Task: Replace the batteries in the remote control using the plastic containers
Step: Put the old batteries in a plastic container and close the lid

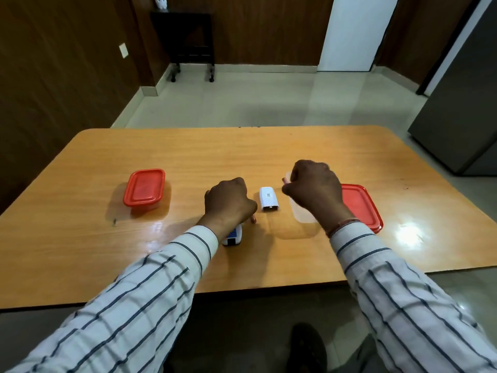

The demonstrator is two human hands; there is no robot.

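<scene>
Head view, orange-brown wooden table. Left hand is curled in a loose fist, resting over the white rectangular remote control; only the remote's near end shows, sticking out under the wrist, with a blue patch and a dark window on it. A small reddish cylindrical battery pokes out at the thumb side of that hand, touching the table; can't tell for sure if the fingers actually pinch it. Right hand is raised above the table, fingers closed on a second small reddish battery, only its tip visible. White plastic battery cover lies flat between the two hands, apart from both. Clear plastic container without lid sits mostly hidden under the right hand; its loose red lid lies just right of it. A second clear container with red lid on sits well to the left. Both forearms in white striped sleeves.
</scene>
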